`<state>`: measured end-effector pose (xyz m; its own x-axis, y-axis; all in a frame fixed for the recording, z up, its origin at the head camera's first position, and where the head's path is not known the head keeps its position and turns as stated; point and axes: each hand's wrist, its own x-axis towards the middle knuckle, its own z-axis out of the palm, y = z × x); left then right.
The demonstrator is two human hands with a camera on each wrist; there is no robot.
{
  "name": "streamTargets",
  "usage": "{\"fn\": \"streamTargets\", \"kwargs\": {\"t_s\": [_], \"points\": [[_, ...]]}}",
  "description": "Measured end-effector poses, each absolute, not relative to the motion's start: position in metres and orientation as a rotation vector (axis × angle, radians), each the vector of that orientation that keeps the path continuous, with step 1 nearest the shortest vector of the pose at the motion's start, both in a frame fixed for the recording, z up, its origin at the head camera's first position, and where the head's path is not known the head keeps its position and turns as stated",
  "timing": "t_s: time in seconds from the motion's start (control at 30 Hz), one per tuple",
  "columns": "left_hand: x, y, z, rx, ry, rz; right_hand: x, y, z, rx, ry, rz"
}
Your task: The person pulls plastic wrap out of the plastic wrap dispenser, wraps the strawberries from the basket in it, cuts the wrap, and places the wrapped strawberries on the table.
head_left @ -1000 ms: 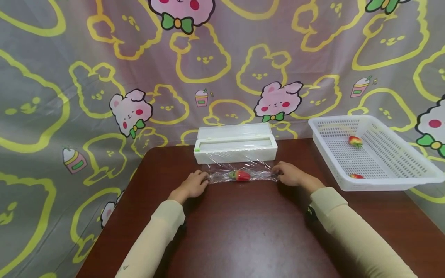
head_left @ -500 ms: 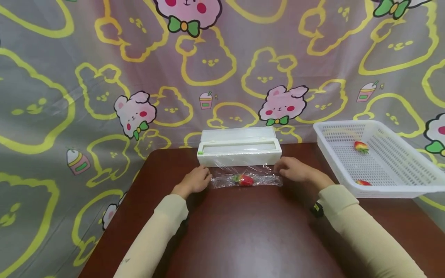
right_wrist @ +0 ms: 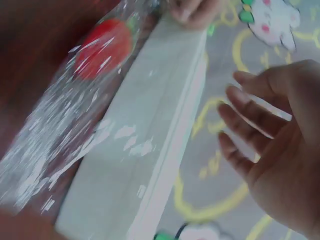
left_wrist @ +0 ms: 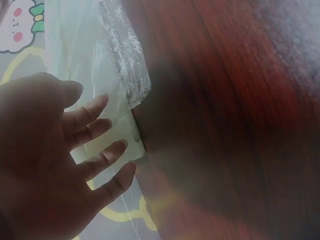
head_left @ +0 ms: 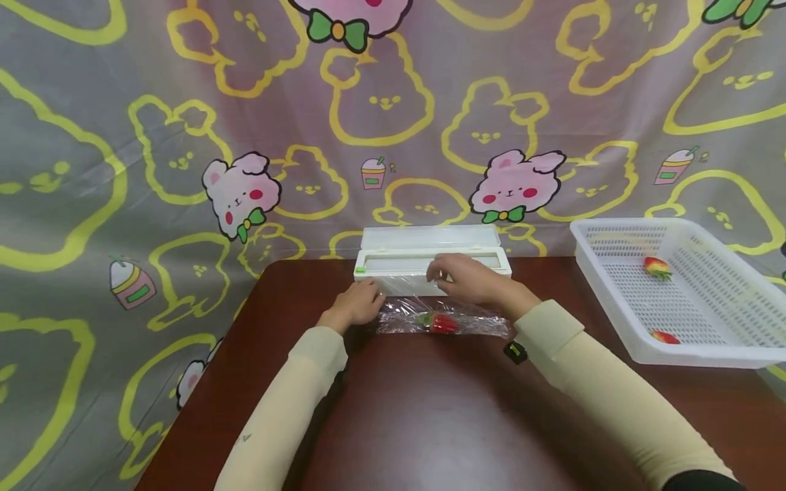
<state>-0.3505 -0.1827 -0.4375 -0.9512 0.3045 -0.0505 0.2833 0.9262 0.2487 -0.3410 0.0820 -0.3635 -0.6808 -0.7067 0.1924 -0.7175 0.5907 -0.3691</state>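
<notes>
A red strawberry (head_left: pixel 444 322) with a green top lies wrapped in clear cling film (head_left: pixel 479 325) on the dark table. The film runs up from it to a long white cling film box (head_left: pixel 402 285), whose lid stands raised behind. At the box's left front corner is my left hand (head_left: pixel 358 303); in the left wrist view its relaxed fingers (left_wrist: pixel 102 157) lie over the box end. My right hand (head_left: pixel 468 277) hovers over the box's right half, fingers loosely bent. Nothing is between those fingers (right_wrist: pixel 245 120) in the right wrist view.
To the right stands a white slotted plastic basket (head_left: pixel 604 300) with two strawberries inside, one of them a red and yellow strawberry (head_left: pixel 657 267). A patterned cloth (head_left: pixel 295 102) hangs right behind the table (head_left: pixel 393 409).
My right hand has let go of the film's right end and moved left and up over the box. My left hand has left the film's left end for the box's left corner.
</notes>
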Motion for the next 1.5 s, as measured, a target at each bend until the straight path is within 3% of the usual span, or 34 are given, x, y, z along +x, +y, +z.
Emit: {"fn": "streamTargets", "kwargs": {"t_s": [0.27,0.5,0.93,1.5], "points": [[-0.349,-0.179,-0.439,0.440,2.987,0.350,-0.374,-0.022,-0.376,1.364,-2.826,0.159],[-0.346,-0.190,-0.436,0.309,2.954,0.488,-0.381,-0.068,-0.383,1.375,-2.917,-0.064],[-0.346,-0.189,-0.432,0.330,2.922,0.505,-0.367,-0.065,-0.386,1.209,-2.910,-0.028],[-0.347,-0.183,-0.437,0.404,3.006,0.408,-0.371,-0.038,-0.397,1.213,-2.878,0.106]]}}
